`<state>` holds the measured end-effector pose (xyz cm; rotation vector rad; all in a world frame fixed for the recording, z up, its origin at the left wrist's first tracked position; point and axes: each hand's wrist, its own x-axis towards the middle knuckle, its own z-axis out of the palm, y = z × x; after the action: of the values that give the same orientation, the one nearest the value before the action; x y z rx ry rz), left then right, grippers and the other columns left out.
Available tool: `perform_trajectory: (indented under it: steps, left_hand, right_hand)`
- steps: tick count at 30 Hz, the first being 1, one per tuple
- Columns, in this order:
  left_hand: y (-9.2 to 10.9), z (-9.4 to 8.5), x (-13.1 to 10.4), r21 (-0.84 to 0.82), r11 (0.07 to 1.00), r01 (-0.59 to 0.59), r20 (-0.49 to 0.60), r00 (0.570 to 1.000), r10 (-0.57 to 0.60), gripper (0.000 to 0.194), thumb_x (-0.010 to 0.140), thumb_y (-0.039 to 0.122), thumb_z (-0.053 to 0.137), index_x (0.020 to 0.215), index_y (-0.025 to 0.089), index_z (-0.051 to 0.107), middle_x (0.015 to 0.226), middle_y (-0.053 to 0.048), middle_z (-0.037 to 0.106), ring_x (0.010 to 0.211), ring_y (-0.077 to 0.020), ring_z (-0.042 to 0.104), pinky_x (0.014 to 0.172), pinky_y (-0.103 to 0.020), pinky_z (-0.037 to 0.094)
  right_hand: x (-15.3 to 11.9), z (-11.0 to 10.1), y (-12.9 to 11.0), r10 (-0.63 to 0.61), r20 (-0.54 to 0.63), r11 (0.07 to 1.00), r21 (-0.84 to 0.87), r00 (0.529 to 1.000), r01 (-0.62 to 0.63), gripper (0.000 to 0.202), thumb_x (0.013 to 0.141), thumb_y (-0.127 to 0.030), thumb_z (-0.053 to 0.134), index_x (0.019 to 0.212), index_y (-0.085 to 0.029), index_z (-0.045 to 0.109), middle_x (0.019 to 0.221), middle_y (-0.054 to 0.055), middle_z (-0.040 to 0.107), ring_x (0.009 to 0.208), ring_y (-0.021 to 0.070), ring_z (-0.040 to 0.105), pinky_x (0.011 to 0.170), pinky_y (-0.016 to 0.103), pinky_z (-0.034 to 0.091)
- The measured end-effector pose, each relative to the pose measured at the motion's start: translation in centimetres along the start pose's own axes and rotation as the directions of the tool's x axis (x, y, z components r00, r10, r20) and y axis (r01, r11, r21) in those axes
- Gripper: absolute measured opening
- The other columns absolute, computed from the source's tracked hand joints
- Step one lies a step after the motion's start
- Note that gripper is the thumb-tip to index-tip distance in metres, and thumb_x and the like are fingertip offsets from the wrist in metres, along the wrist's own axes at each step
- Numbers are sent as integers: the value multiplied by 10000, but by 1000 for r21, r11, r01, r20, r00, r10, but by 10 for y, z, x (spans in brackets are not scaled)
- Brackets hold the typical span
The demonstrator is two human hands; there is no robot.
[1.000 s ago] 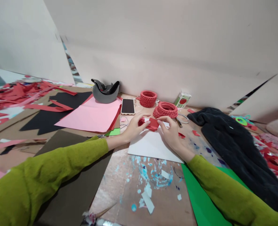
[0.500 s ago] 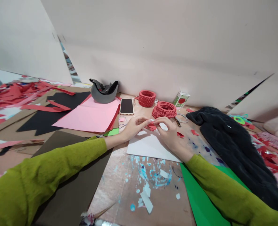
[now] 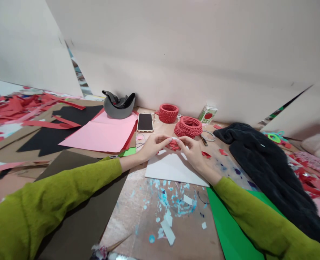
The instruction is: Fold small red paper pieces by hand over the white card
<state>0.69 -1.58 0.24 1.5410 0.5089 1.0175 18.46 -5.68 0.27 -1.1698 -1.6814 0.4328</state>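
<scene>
My left hand (image 3: 155, 146) and my right hand (image 3: 191, 151) meet above a white sheet (image 3: 173, 168). Between their fingertips is a small folded red paper piece (image 3: 174, 145), pinched from both sides. Its exact folds are too small to make out. Just beyond my hands stand a stacked ring of red folded paper (image 3: 188, 127) and another red paper ring (image 3: 168, 113). A few small red paper pieces (image 3: 223, 152) lie to the right of my right hand.
Left of the rings are a phone (image 3: 145, 122), a grey cap (image 3: 119, 105) and pink paper (image 3: 103, 131). A small carton (image 3: 208, 114) stands by the wall. Dark cloth (image 3: 263, 166) and green paper (image 3: 230, 220) lie right. White scraps (image 3: 168, 231) litter the paint-stained table.
My right fingers have straightened and drawn closer to the left ones, and more of the red folded piece shows between them. The view has shifted very slightly; the other things stay put.
</scene>
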Motion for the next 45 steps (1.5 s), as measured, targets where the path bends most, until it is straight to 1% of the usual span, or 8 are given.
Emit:
perform_trajectory:
  steps: [4, 10, 22, 29, 34, 38, 43, 45]
  left_hand:
    - [-3, -2, 1, 26, 999, 34, 18, 999, -34, 341, 815, 404, 636, 956, 96, 672, 893, -98, 722, 738, -189, 705, 672, -267, 559]
    - [-6, -4, 1, -19, 999, 28, 65, 998, -27, 331, 829, 379, 627, 978, 85, 658, 886, -110, 723, 713, -201, 715, 683, -282, 557]
    - [-8, -4, 1, -24, 1000, 9, 51, 999, -8, 351, 809, 366, 654, 992, 67, 662, 897, -132, 721, 755, -215, 716, 702, -310, 573]
    - [-8, -4, 0, 75, 997, -2, 27, 1000, 0, 293, 798, 327, 670, 942, 72, 686, 872, -128, 729, 760, -198, 714, 727, -285, 561]
    - [-8, -5, 0, 109, 994, 11, 29, 999, -14, 319, 803, 369, 656, 944, 84, 688, 880, -128, 728, 753, -207, 712, 704, -298, 563]
    - [-7, -5, -1, 80, 997, 12, 1, 1000, -12, 321, 793, 375, 664, 944, 92, 684, 871, -121, 730, 750, -200, 708, 698, -294, 561]
    - [-7, -6, 2, 96, 995, -13, -140, 990, 26, 287, 749, 354, 711, 886, 101, 697, 883, -107, 731, 778, -180, 691, 722, -267, 540]
    - [-7, -7, 2, 117, 993, -18, -162, 986, 37, 291, 736, 364, 720, 868, 105, 703, 875, -103, 730, 779, -178, 684, 719, -262, 534]
  right_hand:
    - [0, 1, 1, 27, 0, 998, 55, 1000, -27, 227, 865, -362, 560, 857, -165, 672, 832, 63, 696, 753, 192, 628, 667, 297, 486]
    - [0, 2, -1, 42, 8, 995, 86, 999, -43, 227, 842, -369, 592, 861, -161, 682, 821, 70, 705, 716, 189, 631, 643, 296, 493]
    - [1, 2, 0, 20, 17, 997, 74, 1000, -21, 191, 833, -345, 595, 862, -168, 659, 822, 64, 697, 728, 185, 636, 678, 301, 499]
    - [-2, 2, -7, -69, -6, 993, -94, 998, 68, 150, 857, -286, 555, 795, -174, 632, 713, 25, 657, 643, 146, 575, 603, 258, 433]
    - [-4, 2, -10, -43, 16, 992, -116, 999, 45, 168, 868, -276, 550, 773, -168, 637, 694, 19, 651, 641, 143, 569, 609, 255, 412]
    - [-4, 0, -11, -32, 31, 996, -85, 999, 35, 205, 885, -317, 536, 794, -170, 647, 721, 25, 660, 670, 153, 580, 640, 262, 420]
    - [-2, -1, -6, -15, -2, 998, 53, 1000, 15, 299, 916, -404, 473, 762, -183, 603, 731, 23, 619, 698, 159, 567, 651, 268, 436]
    - [0, -1, -3, -8, 13, 994, 110, 1000, 6, 269, 895, -410, 512, 783, -186, 610, 745, 22, 622, 703, 159, 570, 654, 271, 448]
